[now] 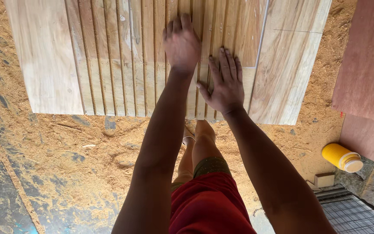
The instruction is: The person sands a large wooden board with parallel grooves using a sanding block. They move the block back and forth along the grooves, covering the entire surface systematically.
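Observation:
A pale wooden panel (109, 56) with several long parallel grooves lies across the top of the head view. My left hand (181, 43) rests on its grooved surface, fingers curled down, further from me. My right hand (225, 83) lies flat on the panel near its front edge, fingers spread and pointing away. Neither hand holds anything. A plain ungrooved board (291, 65) lies against the panel's right side.
The ground (66, 143) below is covered in sawdust. A yellow cylindrical container (342, 157) with a white cap lies at the right. A reddish-brown board (369, 65) leans at the far right, and a wire grid (356, 216) sits at the bottom right.

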